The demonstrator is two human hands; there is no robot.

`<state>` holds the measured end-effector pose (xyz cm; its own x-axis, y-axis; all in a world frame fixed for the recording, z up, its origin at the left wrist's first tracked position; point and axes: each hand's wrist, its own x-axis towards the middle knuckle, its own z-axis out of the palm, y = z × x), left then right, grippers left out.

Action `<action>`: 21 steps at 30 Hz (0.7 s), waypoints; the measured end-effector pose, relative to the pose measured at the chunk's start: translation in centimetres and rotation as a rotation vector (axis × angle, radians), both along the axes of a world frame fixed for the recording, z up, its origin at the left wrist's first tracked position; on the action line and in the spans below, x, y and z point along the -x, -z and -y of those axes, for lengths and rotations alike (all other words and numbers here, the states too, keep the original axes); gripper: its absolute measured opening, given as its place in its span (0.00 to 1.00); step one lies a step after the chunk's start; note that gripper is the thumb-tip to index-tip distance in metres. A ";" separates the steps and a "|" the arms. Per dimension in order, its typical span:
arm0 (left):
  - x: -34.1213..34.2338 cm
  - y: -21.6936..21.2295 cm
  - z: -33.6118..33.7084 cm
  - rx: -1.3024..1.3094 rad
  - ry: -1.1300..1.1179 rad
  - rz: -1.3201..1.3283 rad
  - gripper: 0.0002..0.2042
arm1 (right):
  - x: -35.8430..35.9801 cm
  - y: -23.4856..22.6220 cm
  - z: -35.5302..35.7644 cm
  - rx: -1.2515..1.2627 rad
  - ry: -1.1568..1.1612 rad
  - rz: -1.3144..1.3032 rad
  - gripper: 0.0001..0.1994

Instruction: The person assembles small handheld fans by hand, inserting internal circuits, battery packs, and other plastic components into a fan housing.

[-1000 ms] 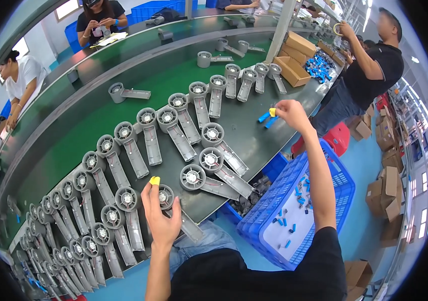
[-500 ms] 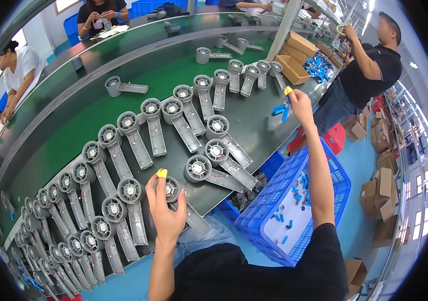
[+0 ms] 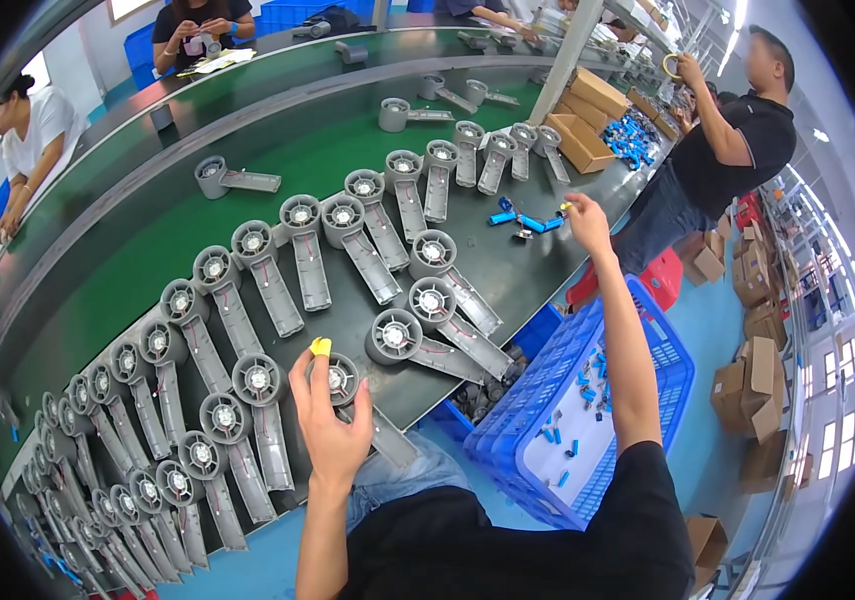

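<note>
The person's left hand (image 3: 339, 432) is curving around a grey fan housing (image 3: 343, 380) at the near edge of the dark bench (image 3: 522, 275), with the thumb and fingers standing apart on two sides of its ring; I cannot tell if they are pressing on it or only resting near. The right hand (image 3: 587, 225) is hovering over the bench farther to the right, its fingertips bent close together just beside a few blue cylindrical parts (image 3: 530, 222), and whether it is pinching one of them I cannot tell. A yellow cover (image 3: 320, 346) is wrapping one fingertip of the left hand, probably for protecting the skin, and a yellow bit is showing at the right fingertips too. The other housings (image 3: 257, 378) are lying in rows, most rings toward the green belt (image 3: 312, 155) and the trough-like handles toward the person; it seems this order is keeping the open troughs, with their thin wires, facing up and within easy reach. The blue crate (image 3: 497, 470) is standing below the bench edge, near the right forearm, perhaps because its small blue pieces (image 3: 574, 447) are needing to be close by.
</note>
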<state>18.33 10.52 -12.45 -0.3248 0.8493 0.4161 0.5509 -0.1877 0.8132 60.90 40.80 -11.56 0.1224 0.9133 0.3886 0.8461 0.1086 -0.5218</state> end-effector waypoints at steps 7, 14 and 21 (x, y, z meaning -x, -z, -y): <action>-0.3 -0.5 -0.4 -0.042 0.032 0.013 0.30 | -1.2 2.3 -1.7 0.065 0.252 0.134 0.25; -0.2 -0.4 -0.4 -0.013 0.069 0.022 0.30 | 2.5 -0.7 3.0 -0.198 0.027 -0.148 0.16; 0.5 -1.1 0.7 -0.067 0.008 -0.035 0.26 | 11.8 -6.2 11.6 -0.350 -0.366 -0.492 0.19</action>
